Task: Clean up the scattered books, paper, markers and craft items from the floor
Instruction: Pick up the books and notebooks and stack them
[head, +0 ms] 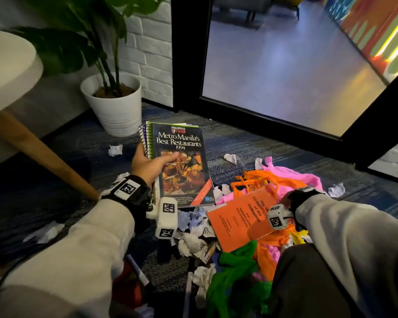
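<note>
My left hand [151, 165] grips a stack held above the floor: a black restaurant guide book [182, 143] on top, with spiral notebooks [145, 138] under it, my thumb across the cover. My right hand [285, 200] is mostly hidden behind an orange booklet [234, 220] and holds its right edge, tilted over the pile. Beneath lie orange, pink and green tissue paper [237, 278] and several crumpled white paper balls [191, 243]. A marker [137, 270] lies by my left forearm.
A white potted plant [115, 106] stands on the carpet at the back left, beside a round white table [9, 72] with a slanted wooden leg [44, 154]. A black-framed glass door [292, 65] rises behind. Loose paper balls [115, 149] dot the carpet.
</note>
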